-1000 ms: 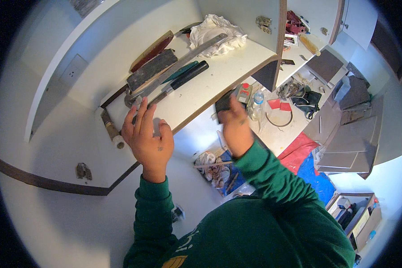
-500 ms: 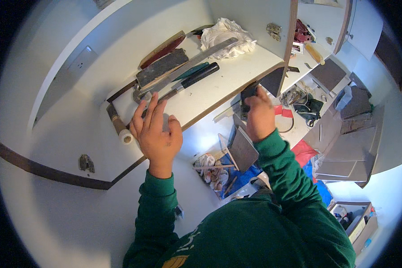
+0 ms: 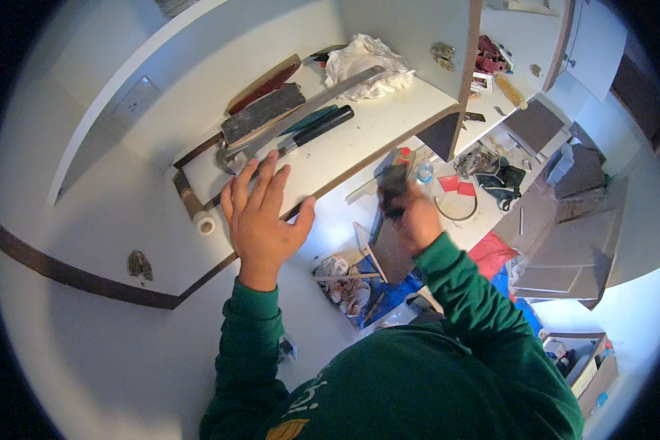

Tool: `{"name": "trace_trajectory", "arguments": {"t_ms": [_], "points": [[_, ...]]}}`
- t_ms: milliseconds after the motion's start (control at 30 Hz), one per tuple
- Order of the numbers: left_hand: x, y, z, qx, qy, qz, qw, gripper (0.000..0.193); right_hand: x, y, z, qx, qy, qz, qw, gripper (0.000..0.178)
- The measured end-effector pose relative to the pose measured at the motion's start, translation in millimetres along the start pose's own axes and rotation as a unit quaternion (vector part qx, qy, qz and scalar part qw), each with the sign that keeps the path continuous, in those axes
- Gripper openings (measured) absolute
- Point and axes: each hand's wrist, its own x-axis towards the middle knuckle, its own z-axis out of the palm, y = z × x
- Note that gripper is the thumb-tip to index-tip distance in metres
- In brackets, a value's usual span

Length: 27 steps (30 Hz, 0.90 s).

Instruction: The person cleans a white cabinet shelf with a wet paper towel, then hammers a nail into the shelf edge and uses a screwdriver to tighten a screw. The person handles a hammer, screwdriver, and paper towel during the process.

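My left hand [image 3: 262, 229] is open, its fingers spread over the front edge of the white cabinet shelf [image 3: 389, 110]. Just beyond its fingertips lies a metal hammer head [image 3: 231, 158]. A tool with a black grip [image 3: 326, 126] lies there too, beside a long flat metal bar [image 3: 337, 86]. Behind them are a dark rectangular block [image 3: 262, 114] and a reddish-brown wooden piece [image 3: 264, 84]. My right hand [image 3: 416, 224] is closed around a dark block-shaped object [image 3: 394, 189] in front of the shelf; motion blur hides its exact kind.
A crumpled white cloth [image 3: 369, 67] sits at the back of the shelf. A roller-like tube [image 3: 194, 205] lies left of my left hand. Lower right, a worktop holds a clear bottle [image 3: 424, 172], red pieces [image 3: 457, 185] and a dark pouch [image 3: 502, 182]. Boards and rags lie below.
My right hand has moved left and down with the dark object, away from the cabinet's side panel. The red-capped item and the bottle now show behind it. My left hand's fingers have spread slightly.
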Motion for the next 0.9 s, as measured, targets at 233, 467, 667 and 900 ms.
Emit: {"name": "trace_trajectory", "arguments": {"t_ms": [233, 467, 667, 900], "points": [[-1.8, -2.6, 8.8, 0.063, -0.081, 0.062, 0.993, 0.045, 26.4, -94.0, 9.2, 0.169, 0.041, -0.027, 0.984, 0.041], [-1.6, -3.0, 8.2, 0.035, -0.073, 0.067, 0.994, 0.045, 50.9, -77.5, -17.2, -0.226, 0.029, -0.188, 0.955, 0.027], [-2.2, -3.4, 10.4, 0.027, -0.068, 0.058, 0.996, 0.047, 49.9, -35.6, -8.9, -0.386, -0.016, -0.224, 0.895, 0.028], [-0.1, 0.1, 8.9, 0.039, -0.063, 0.053, 0.996, 0.048, 17.8, -60.2, 20.0, -0.636, 0.069, -0.427, 0.639, 0.017]]}}
